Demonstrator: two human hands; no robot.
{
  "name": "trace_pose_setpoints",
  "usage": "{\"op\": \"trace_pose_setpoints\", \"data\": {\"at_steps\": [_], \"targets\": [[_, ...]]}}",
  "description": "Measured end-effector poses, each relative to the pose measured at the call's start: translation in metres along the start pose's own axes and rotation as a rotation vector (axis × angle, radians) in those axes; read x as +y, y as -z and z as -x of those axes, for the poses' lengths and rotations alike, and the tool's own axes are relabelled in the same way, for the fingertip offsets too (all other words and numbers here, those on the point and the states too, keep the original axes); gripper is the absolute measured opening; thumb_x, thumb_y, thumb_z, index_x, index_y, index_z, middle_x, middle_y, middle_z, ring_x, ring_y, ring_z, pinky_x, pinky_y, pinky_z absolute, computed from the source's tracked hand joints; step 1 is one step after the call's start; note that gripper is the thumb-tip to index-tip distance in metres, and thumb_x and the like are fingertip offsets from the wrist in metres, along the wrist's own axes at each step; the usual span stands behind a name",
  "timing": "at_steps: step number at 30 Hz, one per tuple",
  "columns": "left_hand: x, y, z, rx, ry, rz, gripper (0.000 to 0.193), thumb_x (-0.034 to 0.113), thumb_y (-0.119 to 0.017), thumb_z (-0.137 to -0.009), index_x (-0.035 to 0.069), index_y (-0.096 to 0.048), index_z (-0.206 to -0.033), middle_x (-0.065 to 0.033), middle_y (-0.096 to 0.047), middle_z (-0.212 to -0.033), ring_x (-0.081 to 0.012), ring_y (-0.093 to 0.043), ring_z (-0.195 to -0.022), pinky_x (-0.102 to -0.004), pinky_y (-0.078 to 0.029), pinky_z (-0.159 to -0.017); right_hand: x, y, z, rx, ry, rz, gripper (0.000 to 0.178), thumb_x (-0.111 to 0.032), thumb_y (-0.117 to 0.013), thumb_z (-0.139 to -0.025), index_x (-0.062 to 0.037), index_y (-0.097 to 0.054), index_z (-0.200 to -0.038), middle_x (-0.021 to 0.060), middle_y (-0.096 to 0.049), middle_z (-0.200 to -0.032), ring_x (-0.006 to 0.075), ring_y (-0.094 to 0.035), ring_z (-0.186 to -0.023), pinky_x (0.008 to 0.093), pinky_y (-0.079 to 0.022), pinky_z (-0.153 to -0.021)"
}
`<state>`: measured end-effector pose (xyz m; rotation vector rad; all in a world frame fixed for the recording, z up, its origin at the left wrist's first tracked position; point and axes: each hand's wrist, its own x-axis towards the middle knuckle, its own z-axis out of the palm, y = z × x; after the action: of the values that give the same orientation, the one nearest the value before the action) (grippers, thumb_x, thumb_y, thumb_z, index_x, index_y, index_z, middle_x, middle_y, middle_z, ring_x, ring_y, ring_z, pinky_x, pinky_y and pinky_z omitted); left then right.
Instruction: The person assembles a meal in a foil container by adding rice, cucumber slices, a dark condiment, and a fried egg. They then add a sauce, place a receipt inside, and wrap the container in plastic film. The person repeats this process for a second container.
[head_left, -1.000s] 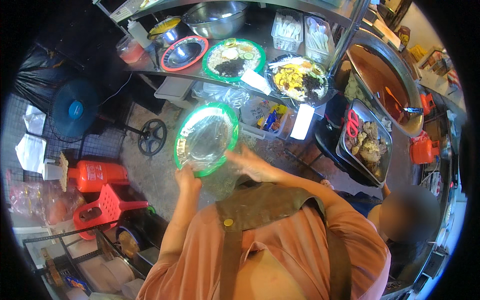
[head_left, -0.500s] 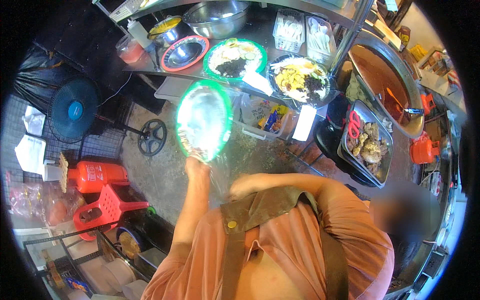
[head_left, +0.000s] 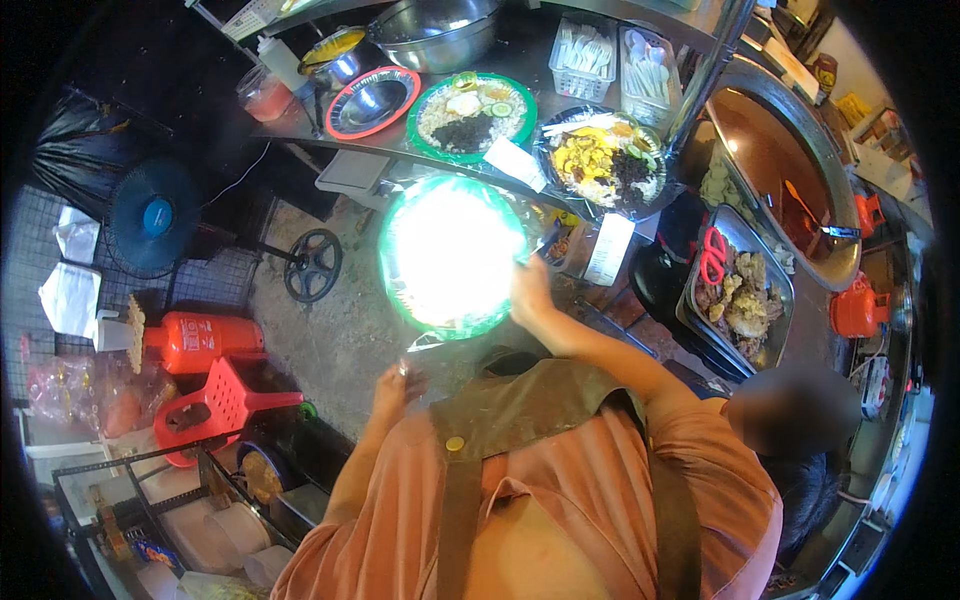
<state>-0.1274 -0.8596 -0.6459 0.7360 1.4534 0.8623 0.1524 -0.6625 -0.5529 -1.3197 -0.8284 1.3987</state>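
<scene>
A green-rimmed plate (head_left: pixel 400 285) with clear plastic wrap over it is held up in front of me, tilted. Strong glare whitens its surface and hides whatever lies under the plastic. My right hand (head_left: pixel 532 295) grips its right edge, fingers partly hidden behind the rim. Just below the plate's lower left edge, my left hand (head_left: pixel 397 390) has its fingers pinched together; a small bright bit shows at the fingertips, too small to name. Beyond, on the steel counter, sit a green-rimmed plate of rice and dark food (head_left: pixel 470 125) and a black plate with rice, yellow and dark food (head_left: pixel 605 160).
A red-rimmed plate (head_left: pixel 372 103), a steel bowl (head_left: pixel 440 40) and plastic cutlery baskets (head_left: pixel 583 62) stand on the counter. Right: a meat tray (head_left: pixel 742 305) with red scissors (head_left: pixel 713 255), a big sauce pan (head_left: pixel 780 160), a person (head_left: pixel 795 415). Left: a fan (head_left: pixel 155 215), a red stool (head_left: pixel 218 405).
The plate has swung right and turned its face toward me. My right hand has moved from below to its right edge; my left hand has let go of the plate and dropped lower.
</scene>
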Motion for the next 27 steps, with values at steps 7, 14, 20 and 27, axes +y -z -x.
{"op": "trace_pose_setpoints", "data": {"at_steps": [7,14,20,27], "targets": [[0.075,0.061,-0.008,0.321,-0.004,-1.117,0.058,0.030,-0.067,-0.080,0.006,-0.049,-0.129,-0.0198,-0.054,-0.125,-0.0351,-0.050,-0.118,-0.0423,-0.042,-0.095,-0.022,0.065,-0.024,-0.258,0.264,0.508,0.027,-0.025,-0.061,-0.088,0.0019,-0.060,-0.093,0.0164,-0.061,-0.074,0.0226,-0.057,-0.066,0.0365,-0.044,-0.064],[0.299,-0.098,-0.009,-0.164,-0.530,-1.179,0.033,0.015,-0.062,-0.081,0.004,-0.059,-0.111,-0.0206,-0.063,-0.101,-0.0378,-0.060,-0.095,-0.0440,-0.048,-0.081,-0.091,0.033,-0.011,-0.607,0.719,0.701,0.046,-0.021,-0.067,-0.081,-0.0074,-0.056,-0.123,0.0193,-0.062,-0.109,0.0338,-0.060,-0.100,0.0395,-0.047,-0.085],[0.330,-0.018,0.010,0.939,-0.878,-1.121,0.026,0.010,-0.057,-0.082,0.002,-0.058,-0.106,-0.0210,-0.064,-0.092,-0.0402,-0.062,-0.081,-0.0462,-0.050,-0.071,-0.069,0.002,-0.029,-0.268,0.763,0.502,0.062,-0.024,-0.067,-0.084,-0.0015,-0.039,-0.135,0.0191,-0.045,-0.130,0.0338,-0.043,-0.120,0.0406,-0.032,-0.103],[0.252,0.033,-0.032,0.614,-0.392,-0.006,0.031,0.005,-0.062,-0.077,0.000,-0.056,-0.107,-0.0084,-0.061,-0.087,-0.0162,-0.055,-0.073,-0.0309,-0.045,-0.065,-0.034,-0.108,-0.074,-0.762,-0.242,-0.646,0.067,-0.052,-0.037,-0.095,0.0001,-0.035,-0.137,0.0160,-0.042,-0.139,0.0288,-0.044,-0.124,0.0403,-0.035,-0.104]]}}
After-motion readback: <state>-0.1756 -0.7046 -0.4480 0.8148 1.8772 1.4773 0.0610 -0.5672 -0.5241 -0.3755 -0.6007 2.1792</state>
